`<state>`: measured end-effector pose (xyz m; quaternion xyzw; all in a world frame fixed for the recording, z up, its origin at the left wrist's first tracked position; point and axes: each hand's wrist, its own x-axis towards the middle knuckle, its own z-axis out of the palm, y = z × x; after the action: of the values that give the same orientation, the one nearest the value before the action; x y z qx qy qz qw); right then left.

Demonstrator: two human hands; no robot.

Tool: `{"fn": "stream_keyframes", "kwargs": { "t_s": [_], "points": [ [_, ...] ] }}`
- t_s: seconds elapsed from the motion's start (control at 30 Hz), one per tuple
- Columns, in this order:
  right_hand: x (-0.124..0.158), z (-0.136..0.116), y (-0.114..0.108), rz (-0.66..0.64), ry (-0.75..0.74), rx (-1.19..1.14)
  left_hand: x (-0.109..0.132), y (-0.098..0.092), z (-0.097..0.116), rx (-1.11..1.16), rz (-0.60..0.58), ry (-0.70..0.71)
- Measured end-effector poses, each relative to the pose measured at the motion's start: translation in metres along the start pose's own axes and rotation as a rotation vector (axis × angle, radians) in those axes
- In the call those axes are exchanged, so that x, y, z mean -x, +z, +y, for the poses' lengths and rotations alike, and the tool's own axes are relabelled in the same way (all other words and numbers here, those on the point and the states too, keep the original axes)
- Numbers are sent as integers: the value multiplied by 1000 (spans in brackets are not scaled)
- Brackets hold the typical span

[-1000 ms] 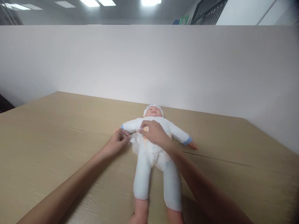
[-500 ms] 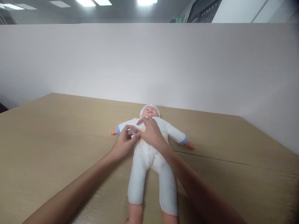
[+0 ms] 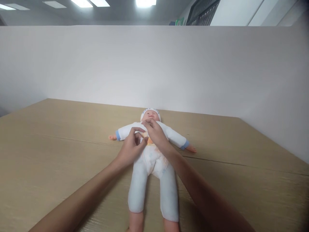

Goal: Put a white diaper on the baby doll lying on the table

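Fingertips of the left hand (image 3: 131, 147) and right hand (image 3: 156, 134) pinch shut on the chest clothing of the doll (image 3: 151, 161), face-up near the tabletop's (image 3: 48, 145) far edge; fastening there appears underway.

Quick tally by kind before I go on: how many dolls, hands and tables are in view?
Doll: 1
Hands: 2, left hand and right hand, both at the doll's chest
Table: 1
Total: 4
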<state>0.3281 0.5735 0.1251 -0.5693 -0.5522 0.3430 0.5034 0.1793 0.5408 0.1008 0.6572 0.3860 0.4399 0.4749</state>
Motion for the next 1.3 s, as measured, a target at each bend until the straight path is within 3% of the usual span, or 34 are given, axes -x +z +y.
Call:
{"fn": "stream_keyframes", "kwargs": {
  "t_s": [0.17,0.43,0.67,0.87,1.3],
  "points": [
    [0,0,-2,-21,-6,-25,3,4,2,90,112,62],
    [2,-1,-3,-74,-6,7,-2,-5,-14,317,133,42],
    [7,-12,-17,-388,-47,95,1,-7,-24,472,212,0],
    [10,-19,-32,-600,-274,378,4,-7,-29,509,284,-36],
    [18,-15,-15,-526,-347,694,8,-18,-37,540,277,-53]
  ]
}}
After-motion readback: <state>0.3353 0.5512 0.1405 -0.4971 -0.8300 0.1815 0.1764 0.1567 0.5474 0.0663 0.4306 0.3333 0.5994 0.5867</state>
